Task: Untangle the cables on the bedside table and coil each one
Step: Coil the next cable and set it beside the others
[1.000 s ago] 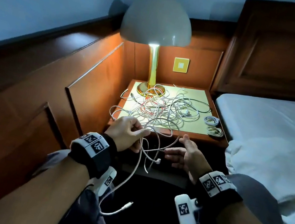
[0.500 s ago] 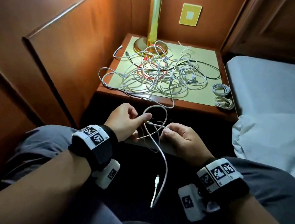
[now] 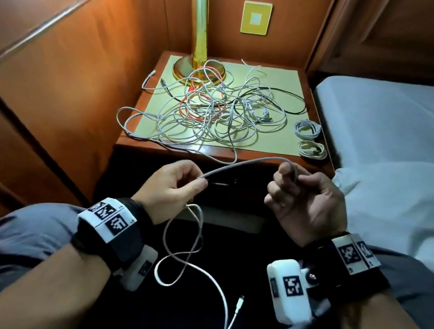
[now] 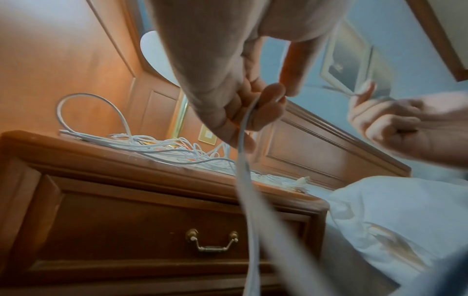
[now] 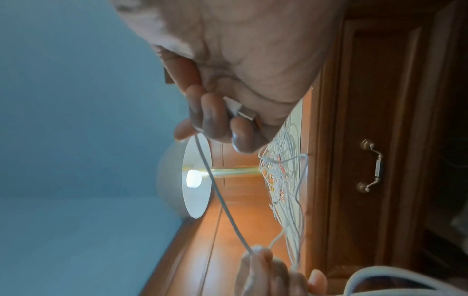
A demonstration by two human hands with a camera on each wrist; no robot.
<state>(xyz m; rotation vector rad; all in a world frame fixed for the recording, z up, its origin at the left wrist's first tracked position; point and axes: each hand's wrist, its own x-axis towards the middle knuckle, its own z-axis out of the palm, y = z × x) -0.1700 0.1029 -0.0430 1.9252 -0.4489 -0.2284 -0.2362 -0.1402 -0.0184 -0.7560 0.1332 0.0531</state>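
A white cable (image 3: 241, 165) stretches between my two hands, in front of the bedside table (image 3: 172, 149). My left hand (image 3: 175, 186) pinches it between thumb and fingers (image 4: 263, 104); below that hand the cable loops down over my lap (image 3: 180, 256) to a loose plug (image 3: 239, 303). My right hand (image 3: 302, 196), palm up, curls round the other end, and its metal USB plug (image 5: 247, 114) lies under the fingers. A tangle of white, red and black cables (image 3: 213, 109) lies on the table top.
Two coiled white cables (image 3: 306, 129) (image 3: 311, 149) sit at the table's right edge. A brass lamp (image 3: 197, 46) stands at the back left. Wood panelling runs along the left, and a bed with white sheets (image 3: 412, 157) is on the right. The table has a drawer with a handle (image 4: 211, 241).
My hands have moved apart, drawing the white cable out straight between them. The right hand has turned palm up. The hanging part now loops on my lap.
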